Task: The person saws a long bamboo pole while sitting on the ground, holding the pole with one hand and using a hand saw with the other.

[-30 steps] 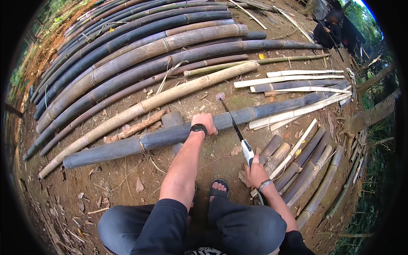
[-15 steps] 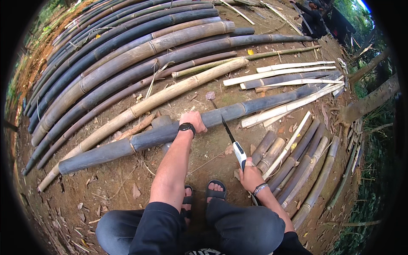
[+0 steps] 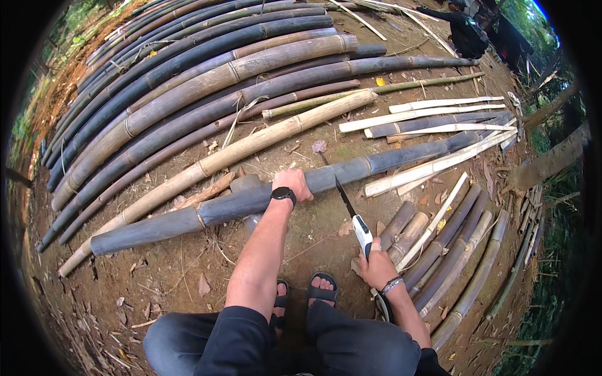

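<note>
A long dark bamboo pole (image 3: 266, 200) lies slantwise before me, propped on a short log (image 3: 245, 182). My left hand (image 3: 293, 184) grips the pole near its middle, fingers wrapped over the top; a black watch is on that wrist. In my right hand (image 3: 375, 263) is a hand saw (image 3: 348, 203) with a white and black handle. Its thin dark blade lies across the pole a short way right of my left hand, the tip showing beyond the far side. How deep the blade sits in the bamboo cannot be made out.
Many bamboo poles (image 3: 188, 94) lie side by side at the far left. Pale split strips (image 3: 439, 164) rest around the pole's right end. Shorter bamboo pieces (image 3: 448, 250) lie at the right, by a tree trunk (image 3: 552, 160). Another person (image 3: 467, 34) is at the far right.
The whole view has shifted slightly, moving the scene a little rightward. My left hand keeps its grip, and the saw stays across the pole at the same spot. The far person's arm now reaches out leftward.
</note>
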Available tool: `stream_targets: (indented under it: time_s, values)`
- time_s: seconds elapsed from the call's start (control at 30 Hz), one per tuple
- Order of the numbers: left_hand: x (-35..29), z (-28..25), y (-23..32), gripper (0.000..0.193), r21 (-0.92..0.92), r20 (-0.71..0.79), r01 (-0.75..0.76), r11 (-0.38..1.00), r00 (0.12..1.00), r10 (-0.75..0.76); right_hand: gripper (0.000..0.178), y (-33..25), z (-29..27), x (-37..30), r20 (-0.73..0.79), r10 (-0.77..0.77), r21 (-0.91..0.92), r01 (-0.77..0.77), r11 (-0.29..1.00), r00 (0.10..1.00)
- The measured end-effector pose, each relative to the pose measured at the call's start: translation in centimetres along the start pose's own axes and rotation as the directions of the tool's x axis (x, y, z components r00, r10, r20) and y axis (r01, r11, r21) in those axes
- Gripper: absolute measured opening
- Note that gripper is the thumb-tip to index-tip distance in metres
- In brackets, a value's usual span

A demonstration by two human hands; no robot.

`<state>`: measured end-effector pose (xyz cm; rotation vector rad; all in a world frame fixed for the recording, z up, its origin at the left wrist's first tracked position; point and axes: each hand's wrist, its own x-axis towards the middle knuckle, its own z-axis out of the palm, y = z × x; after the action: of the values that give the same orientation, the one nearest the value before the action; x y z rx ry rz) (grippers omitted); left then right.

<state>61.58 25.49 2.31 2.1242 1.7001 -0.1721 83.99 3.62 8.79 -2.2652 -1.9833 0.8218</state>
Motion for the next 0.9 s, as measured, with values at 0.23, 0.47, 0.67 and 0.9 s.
stream_targets:
  time_s: [0.23, 0.47, 0.67, 0.9]
  values:
    - [-1.3, 0.7, 0.7, 0.057, 0.011, -0.022, -0.023, 1.0, 0.999, 0.023, 0.046, -0.2, 0.5, 0.2, -0.026, -0.007, 0.036, 0.008, 0.999, 1.0]
    - [-1.8, -0.1, 0.4, 0.054, 0.04, 0.085, 0.031, 0.999, 0.996, -0.034, 0.05, 1.2, 2.3, -1.6, 0.01, 0.0, 0.024, -0.001, 1.0, 1.0]
    - [-1.5, 0.2, 0.9, 0.058, -0.033, 0.067, 0.007, 0.999, 0.998, -0.005, 0.047, 0.7, 3.6, 3.4, -0.055, -0.025, 0.045, 0.028, 0.999, 0.998]
    - [-0.9, -0.4, 1.8, 0.057, -0.052, 0.095, 0.005, 0.999, 0.995, 0.0, 0.049, 0.8, 2.7, 4.5, -0.086, -0.005, 0.022, 0.007, 1.0, 0.996]
